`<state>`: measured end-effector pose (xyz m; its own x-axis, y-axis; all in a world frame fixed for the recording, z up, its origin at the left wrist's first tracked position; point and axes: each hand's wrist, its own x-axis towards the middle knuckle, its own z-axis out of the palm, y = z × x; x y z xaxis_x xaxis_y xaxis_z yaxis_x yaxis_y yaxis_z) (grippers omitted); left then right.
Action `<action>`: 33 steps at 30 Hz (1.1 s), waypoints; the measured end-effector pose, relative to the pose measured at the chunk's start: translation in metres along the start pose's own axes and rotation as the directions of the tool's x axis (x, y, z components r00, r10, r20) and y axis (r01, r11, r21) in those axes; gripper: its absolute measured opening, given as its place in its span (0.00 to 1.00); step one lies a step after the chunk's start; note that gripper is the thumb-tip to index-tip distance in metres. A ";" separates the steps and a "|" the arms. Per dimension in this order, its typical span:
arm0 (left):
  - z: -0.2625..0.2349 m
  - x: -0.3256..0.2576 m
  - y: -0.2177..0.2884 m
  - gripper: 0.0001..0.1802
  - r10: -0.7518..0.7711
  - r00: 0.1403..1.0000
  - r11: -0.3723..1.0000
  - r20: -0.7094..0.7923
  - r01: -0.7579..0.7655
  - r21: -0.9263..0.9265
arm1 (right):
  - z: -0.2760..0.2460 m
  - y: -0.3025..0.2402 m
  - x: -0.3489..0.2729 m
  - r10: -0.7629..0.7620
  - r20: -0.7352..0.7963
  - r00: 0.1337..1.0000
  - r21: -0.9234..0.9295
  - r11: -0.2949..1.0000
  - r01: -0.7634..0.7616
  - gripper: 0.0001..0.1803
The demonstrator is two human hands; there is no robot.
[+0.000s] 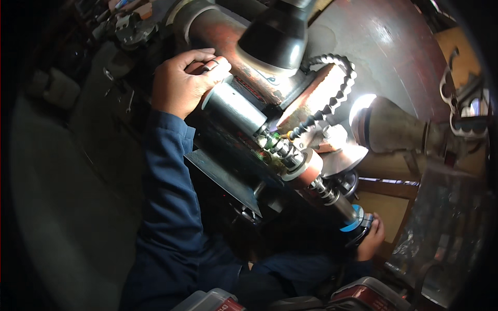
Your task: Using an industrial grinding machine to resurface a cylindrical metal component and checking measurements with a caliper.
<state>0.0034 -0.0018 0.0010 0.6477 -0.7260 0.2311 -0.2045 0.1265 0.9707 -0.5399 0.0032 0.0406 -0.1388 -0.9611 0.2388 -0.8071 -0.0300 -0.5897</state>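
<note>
My left hand (189, 80) is closed at the upper end of a smooth silver metal cylinder (236, 108); what the bent fingers pinch there is hidden. From the cylinder's lower end, a stepped metal shaft (282, 149) slants down to the right, passing through a reddish-brown collar (307, 170). Farther along sits a round black knob (359, 234) with a blue ring (354, 220), and my right hand (372, 239) has its fingers wrapped round its edge. The palm of that hand is mostly out of sight.
Over the shaft curves a black segmented coolant hose (345, 78). One black lamp (275, 39) hangs above, and another lit lamp (381, 124) stands right. A worn red machine housing (218, 33) lies behind the cylinder. Below it juts a flat metal plate (223, 179). Wrenches (129, 101) lie left.
</note>
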 end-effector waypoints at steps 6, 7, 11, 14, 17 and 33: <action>0.008 -0.002 0.010 0.13 0.027 1.000 0.999 -0.011 -0.027 0.040 | -0.011 0.035 0.056 0.271 0.494 0.826 0.061 0.937 -0.343 0.14; 0.009 -0.001 0.010 0.13 0.039 0.999 0.997 0.020 -0.040 0.061 | -0.010 0.036 0.061 0.284 0.543 0.790 0.062 0.925 -0.375 0.14; 0.005 -0.003 0.011 0.13 0.038 0.999 0.996 -0.003 -0.037 0.086 | -0.004 -0.012 0.023 0.137 0.177 0.975 -0.008 0.990 -0.138 0.15; -0.002 -0.001 0.008 0.12 0.050 0.999 0.995 0.011 -0.051 0.085 | 0.008 -0.005 -0.005 0.002 -0.072 0.997 0.166 0.986 0.010 0.20; -0.007 0.005 -0.005 0.12 0.034 0.999 0.992 -0.006 -0.033 0.124 | 0.020 -0.007 -0.036 -0.012 -0.391 0.920 0.299 0.944 0.140 0.23; -0.008 0.005 -0.006 0.10 0.042 0.999 0.981 0.001 -0.041 0.188 | 0.014 -0.009 -0.014 0.045 -0.175 0.984 0.043 0.998 -0.038 0.17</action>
<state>0.0139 -0.0008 -0.0035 0.6378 -0.7208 0.2714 -0.3654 0.0270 0.9305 -0.5230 0.0135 0.0316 -0.2729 -0.8987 0.3433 -0.7756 -0.0056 -0.6311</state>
